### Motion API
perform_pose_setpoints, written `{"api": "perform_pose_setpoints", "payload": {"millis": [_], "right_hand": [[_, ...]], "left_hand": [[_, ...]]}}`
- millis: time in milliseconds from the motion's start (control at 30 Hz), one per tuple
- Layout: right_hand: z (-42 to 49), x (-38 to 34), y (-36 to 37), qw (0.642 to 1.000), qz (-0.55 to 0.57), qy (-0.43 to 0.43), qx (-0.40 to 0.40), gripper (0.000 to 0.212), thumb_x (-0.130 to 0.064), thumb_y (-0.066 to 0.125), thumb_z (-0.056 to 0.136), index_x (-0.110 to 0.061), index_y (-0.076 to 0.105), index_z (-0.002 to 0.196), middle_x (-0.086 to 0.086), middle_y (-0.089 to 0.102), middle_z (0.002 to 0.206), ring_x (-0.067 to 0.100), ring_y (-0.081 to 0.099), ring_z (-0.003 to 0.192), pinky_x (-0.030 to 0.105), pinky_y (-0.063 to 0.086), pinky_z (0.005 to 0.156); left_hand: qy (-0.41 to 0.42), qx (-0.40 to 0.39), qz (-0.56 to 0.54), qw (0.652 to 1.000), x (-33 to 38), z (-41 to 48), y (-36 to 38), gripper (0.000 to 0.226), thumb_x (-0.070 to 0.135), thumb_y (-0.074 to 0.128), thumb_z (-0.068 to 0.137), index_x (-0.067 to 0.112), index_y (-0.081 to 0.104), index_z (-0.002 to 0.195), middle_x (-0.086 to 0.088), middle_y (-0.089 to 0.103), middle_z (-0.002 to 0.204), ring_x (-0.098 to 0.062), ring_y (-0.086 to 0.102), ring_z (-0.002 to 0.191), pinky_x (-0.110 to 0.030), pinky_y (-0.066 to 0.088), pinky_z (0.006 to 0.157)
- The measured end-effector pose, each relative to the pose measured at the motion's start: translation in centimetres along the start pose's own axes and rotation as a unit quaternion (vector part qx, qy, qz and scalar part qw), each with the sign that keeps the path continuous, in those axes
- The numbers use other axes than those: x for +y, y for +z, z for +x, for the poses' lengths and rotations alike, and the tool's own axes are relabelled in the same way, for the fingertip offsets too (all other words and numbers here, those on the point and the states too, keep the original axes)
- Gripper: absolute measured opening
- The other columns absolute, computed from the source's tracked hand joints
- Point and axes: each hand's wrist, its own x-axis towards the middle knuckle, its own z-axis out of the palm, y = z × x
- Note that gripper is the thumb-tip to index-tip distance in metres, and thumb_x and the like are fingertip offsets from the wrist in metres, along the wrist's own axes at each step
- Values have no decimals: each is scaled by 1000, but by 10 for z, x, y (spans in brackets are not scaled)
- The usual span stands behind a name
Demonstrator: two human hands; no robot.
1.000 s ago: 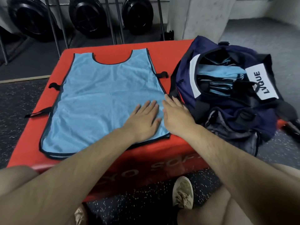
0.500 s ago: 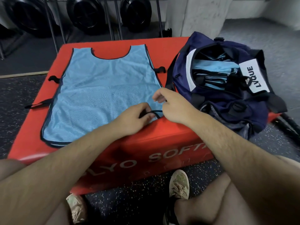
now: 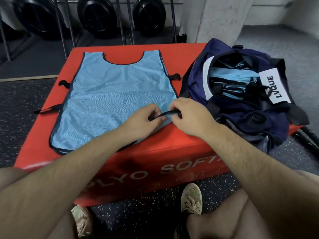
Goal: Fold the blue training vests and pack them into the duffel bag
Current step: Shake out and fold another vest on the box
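Note:
A light blue mesh training vest (image 3: 112, 99) with dark trim lies flat on the red foam box (image 3: 155, 152), neck opening away from me. At its near right corner my left hand (image 3: 143, 121) and my right hand (image 3: 189, 116) each pinch an end of the vest's black side strap (image 3: 168, 113), held just above the fabric. To the right, the navy duffel bag (image 3: 245, 107) stands unzipped on the box. Several folded blue vests (image 3: 231, 78) lie inside it.
Black straps stick out from the vest's left edge (image 3: 46, 109) and upper right edge (image 3: 174, 77). Black weight plates (image 3: 98, 16) on a metal rack stand behind the box, beside a concrete pillar (image 3: 214, 19). My knees and shoes (image 3: 191, 199) are below, on speckled rubber flooring.
One second ago both hands lay flat on the vest's near right corner. They have since curled and picked up the black side strap, lifting it slightly off the fabric.

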Motion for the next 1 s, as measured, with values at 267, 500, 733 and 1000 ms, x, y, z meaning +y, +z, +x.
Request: {"api": "perform_pose_setpoints", "payload": {"millis": [267, 500, 733, 1000], "right_hand": [[2, 2, -4, 998, 20, -45, -50, 8, -25, 61, 93, -23, 65, 100, -13, 56, 94, 15, 57, 97, 38, 47, 82], [5, 6, -13, 998, 43, -40, -37, 15, -42, 62, 94, -32, 64, 105, -12, 61, 98, 10, 57, 95, 33, 46, 82], [7, -14, -8, 994, 14, -84, -64, 11, -32, 60, 96, -24, 67, 97, -10, 60, 94, 16, 58, 98, 43, 49, 84], [7, -10, -25, 999, 4, -46, -8, 10, -21, 65, 95, -13, 70, 97, -3, 62, 91, 18, 57, 90, 34, 44, 81]], "left_hand": [[0, -27, 14, 1000, 5, -7, -7, 23, 31, 73, 89, 18, 55, 86, 6, 57, 75, -5, 47, 66, -21, 40, 63], [-21, 10, 49, 999, -4, -25, -29, 17, 32, 71, 89, 24, 57, 84, 9, 59, 71, -7, 51, 66, -26, 43, 64], [-16, 19, 77, 997, -2, -43, -43, 16, 28, 75, 86, 21, 61, 88, 11, 63, 78, -7, 55, 71, -20, 43, 65], [-65, 34, 172, 982, -20, -64, -82, 15, 15, 70, 84, 23, 58, 86, 14, 55, 80, -1, 51, 70, -15, 36, 60]]}}
